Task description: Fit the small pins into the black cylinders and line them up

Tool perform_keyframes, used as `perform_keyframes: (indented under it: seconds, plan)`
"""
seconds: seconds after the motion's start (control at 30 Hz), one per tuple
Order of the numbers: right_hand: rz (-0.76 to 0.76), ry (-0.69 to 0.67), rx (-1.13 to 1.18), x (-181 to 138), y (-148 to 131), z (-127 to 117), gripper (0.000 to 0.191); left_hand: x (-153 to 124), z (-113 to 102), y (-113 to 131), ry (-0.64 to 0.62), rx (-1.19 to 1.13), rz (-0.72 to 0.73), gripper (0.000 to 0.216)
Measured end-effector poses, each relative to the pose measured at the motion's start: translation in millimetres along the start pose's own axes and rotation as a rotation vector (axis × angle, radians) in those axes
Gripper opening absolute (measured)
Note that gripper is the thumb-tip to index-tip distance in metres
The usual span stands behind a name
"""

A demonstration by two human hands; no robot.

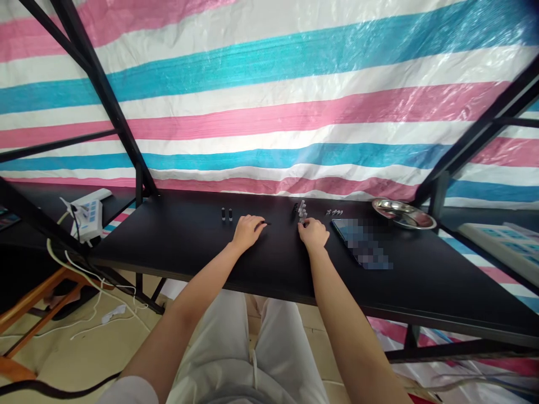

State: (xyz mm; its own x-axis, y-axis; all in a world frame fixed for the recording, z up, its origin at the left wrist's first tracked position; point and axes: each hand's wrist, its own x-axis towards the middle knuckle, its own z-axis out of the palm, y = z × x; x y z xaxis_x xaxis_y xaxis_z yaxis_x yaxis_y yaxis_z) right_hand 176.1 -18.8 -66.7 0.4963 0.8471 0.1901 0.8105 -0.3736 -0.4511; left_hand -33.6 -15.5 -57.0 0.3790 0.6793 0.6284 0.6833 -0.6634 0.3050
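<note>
Both my hands rest on a black table (197, 247). My left hand (248, 230) is curled, fingers closed on a small dark piece (266, 223) at its fingertips. My right hand (314, 232) is closed too, its fingertips pinching at a cluster of small grey and black parts (301, 211); what it holds is too small to name. Two small black cylinders (227, 214) stand upright left of my left hand. A few tiny metal pieces (334, 212) lie right of the cluster.
A phone (361, 243) lies flat right of my right hand. A round metal dish (403, 213) sits at the table's far right. A white power strip (89, 216) with cables is at the left. Black frame posts rise on both sides; a striped tarp hangs behind.
</note>
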Motion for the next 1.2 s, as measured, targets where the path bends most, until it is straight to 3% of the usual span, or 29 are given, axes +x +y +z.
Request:
perform_keyframes:
  seconds: [0.13,0.43,0.57,0.8,1.0,1.2]
  plan:
    - [0.011,0.002,0.008,1.8,0.1,1.3,0.028,-0.9,-1.4,1.2,0.140,-0.140,-0.204,0.015]
    - [-0.012,-0.039,-0.005,-0.9,-2.5,-1.8,0.019,-1.3,-5.9,5.4,0.118,-0.247,-0.274,0.016]
    - [-0.114,-0.130,0.017,-10.5,-10.8,-1.0,0.017,-0.2,-7.9,6.1,0.113,-0.245,-0.288,0.017]
    - [-0.528,-0.242,0.180,-28.4,-31.9,4.5,0.010,-0.1,-7.9,5.7,0.103,-0.260,-0.288,0.019]
    - [-0.599,-0.248,0.199,-32.1,-35.7,3.1,0.008,-0.5,-7.5,5.9,0.054,-0.259,-0.284,0.018]
    - [-0.566,-0.231,0.141,-31.5,-35.0,2.9,0.008,-0.3,-6.5,6.0,0.067,-0.280,-0.264,0.018]
